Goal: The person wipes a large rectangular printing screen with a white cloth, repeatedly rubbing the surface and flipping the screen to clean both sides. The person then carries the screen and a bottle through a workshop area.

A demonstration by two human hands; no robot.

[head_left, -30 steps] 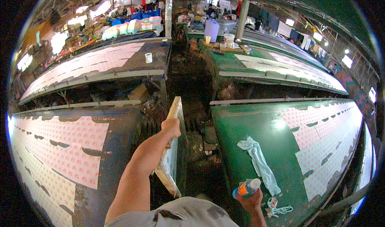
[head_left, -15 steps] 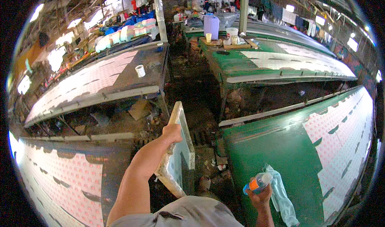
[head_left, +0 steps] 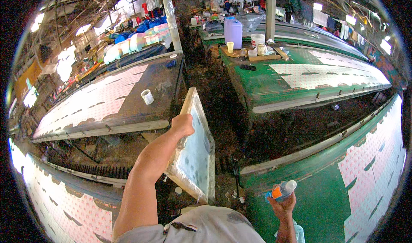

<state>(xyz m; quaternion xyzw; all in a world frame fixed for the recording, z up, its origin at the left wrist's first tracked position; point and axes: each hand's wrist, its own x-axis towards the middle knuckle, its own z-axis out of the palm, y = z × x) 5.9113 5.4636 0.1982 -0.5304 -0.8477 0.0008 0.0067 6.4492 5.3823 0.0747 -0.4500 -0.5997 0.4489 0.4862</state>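
printing frame: 1 | plastic bottle: 1 | purple jug: 1 | white cup: 1

— We've got the wooden-framed printing screen up off the tables, tilted on edge over the aisle, its pale mesh smeared with whitish and greenish residue.

— And we see its top rail pinched near one end, the far corner pointing away. Lower right, our small plastic bottle: clear, orange label, white cap, tipped up to the right.

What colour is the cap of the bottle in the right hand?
White, above an orange band, on the bottle; head view.
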